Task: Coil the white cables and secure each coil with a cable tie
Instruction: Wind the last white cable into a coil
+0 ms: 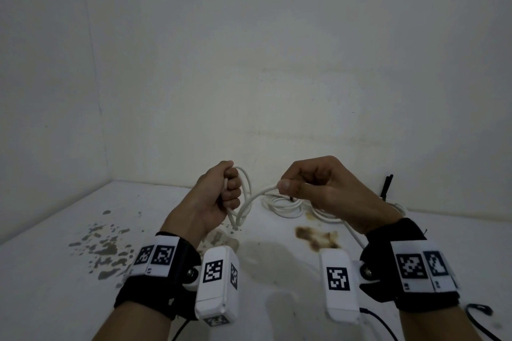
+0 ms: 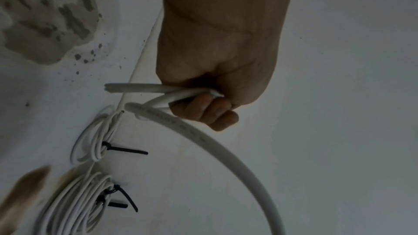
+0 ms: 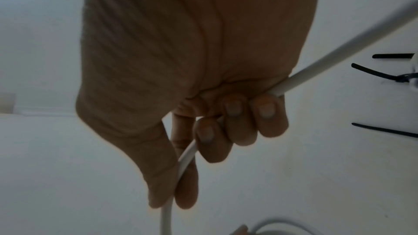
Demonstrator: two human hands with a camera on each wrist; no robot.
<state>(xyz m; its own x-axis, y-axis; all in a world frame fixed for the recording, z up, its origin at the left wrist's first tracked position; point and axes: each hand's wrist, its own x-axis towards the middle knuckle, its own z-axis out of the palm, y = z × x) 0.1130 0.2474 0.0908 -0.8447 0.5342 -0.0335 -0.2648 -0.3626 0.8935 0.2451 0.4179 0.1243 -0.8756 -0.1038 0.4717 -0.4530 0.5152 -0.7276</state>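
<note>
My left hand (image 1: 225,192) is raised above the table, fist closed round a few loops of a white cable (image 1: 246,196); its cut end (image 2: 108,88) sticks out beside the fingers. The same cable arcs right to my right hand (image 1: 304,185), which pinches it between thumb and forefinger while the other fingers (image 3: 267,113) curl round it. From there the cable (image 3: 339,53) trails back past my right wrist. Two finished white coils (image 2: 95,142) (image 2: 79,203) lie on the table behind, each bound with a black cable tie (image 2: 122,148).
The white table (image 1: 69,285) carries grey spatter at the left and a brown stain (image 1: 315,238) in the middle. Loose black cable ties (image 3: 384,129) lie to the right. White walls close in behind and on the left. A black lead (image 1: 479,310) loops at the lower right.
</note>
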